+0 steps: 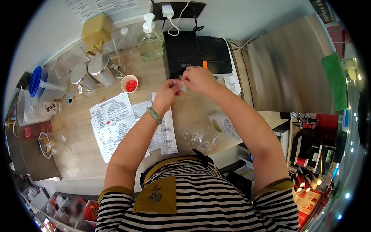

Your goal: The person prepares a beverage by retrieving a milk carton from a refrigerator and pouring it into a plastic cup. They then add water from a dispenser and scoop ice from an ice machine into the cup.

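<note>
At the front of a black label printer [181, 55], my left hand [167, 93] and my right hand [200, 79] meet. Fingertips of both pinch a small white slip [184, 87], probably a label; the fingers partly cover it. A green bangle [154, 115] circles my left wrist. Beneath my left forearm lie printed sheets [111, 116] and a long paper strip [167, 139] bearing a barcode. A paper cup [123, 83] with red pieces in it stands left of my left hand. Under my right forearm are a clear plastic cup [204, 139] and a white carton [223, 123].
Another black printer [216, 55] adjoins the first. Behind the paper cup stand lidded metal pitchers [101, 69] and a pump bottle [150, 43] of pale liquid. Plastic jugs [55, 87] crowd the left side. A stainless steel panel [289, 69] with a green cloth [334, 82] rises at right.
</note>
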`<action>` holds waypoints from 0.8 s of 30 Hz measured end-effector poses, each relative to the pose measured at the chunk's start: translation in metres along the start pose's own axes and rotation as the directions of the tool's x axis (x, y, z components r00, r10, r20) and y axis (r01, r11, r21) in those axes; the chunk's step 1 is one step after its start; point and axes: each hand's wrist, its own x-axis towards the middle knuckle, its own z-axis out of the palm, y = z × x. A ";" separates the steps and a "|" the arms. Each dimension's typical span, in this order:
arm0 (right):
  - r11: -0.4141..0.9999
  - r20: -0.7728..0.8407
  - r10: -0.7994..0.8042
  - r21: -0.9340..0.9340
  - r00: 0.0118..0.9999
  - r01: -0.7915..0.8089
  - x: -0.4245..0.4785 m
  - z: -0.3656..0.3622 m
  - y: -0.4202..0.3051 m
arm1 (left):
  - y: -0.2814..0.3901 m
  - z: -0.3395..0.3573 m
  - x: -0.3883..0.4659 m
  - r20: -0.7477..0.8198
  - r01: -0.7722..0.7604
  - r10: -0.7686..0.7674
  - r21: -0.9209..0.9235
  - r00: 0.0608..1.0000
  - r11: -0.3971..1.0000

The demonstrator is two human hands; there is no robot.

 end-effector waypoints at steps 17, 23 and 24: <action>0.866 -0.209 -0.312 -0.463 0.927 0.188 -0.007 -0.043 -0.020 | 0.026 -0.002 -0.034 -0.147 -0.015 0.078 0.387 0.986 0.922; 0.708 -0.324 -0.642 -0.599 0.695 0.375 -0.050 -0.077 -0.079 | 0.092 0.030 -0.091 -0.108 -0.013 0.017 0.041 0.994 0.999; 0.694 -0.338 -0.670 -0.601 0.661 0.396 -0.060 -0.077 -0.087 | 0.096 0.035 -0.099 -0.088 -0.035 0.036 0.014 0.995 0.999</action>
